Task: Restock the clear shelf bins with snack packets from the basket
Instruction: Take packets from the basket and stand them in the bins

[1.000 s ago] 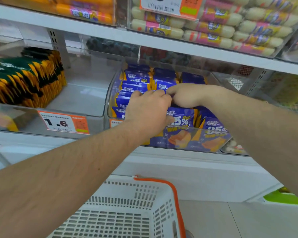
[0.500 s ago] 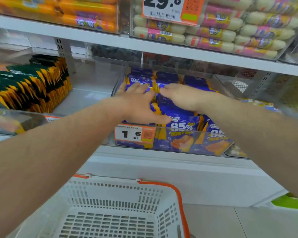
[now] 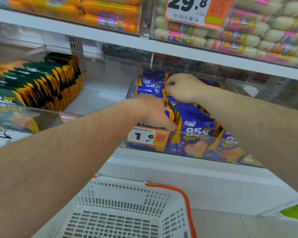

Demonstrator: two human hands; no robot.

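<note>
We see left hand grip pressing down among blue packets in clear bin; right hand grip pinching packet tops behind.

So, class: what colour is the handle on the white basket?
Orange; the basket handle shows best in the head view, against the white basket.
</note>
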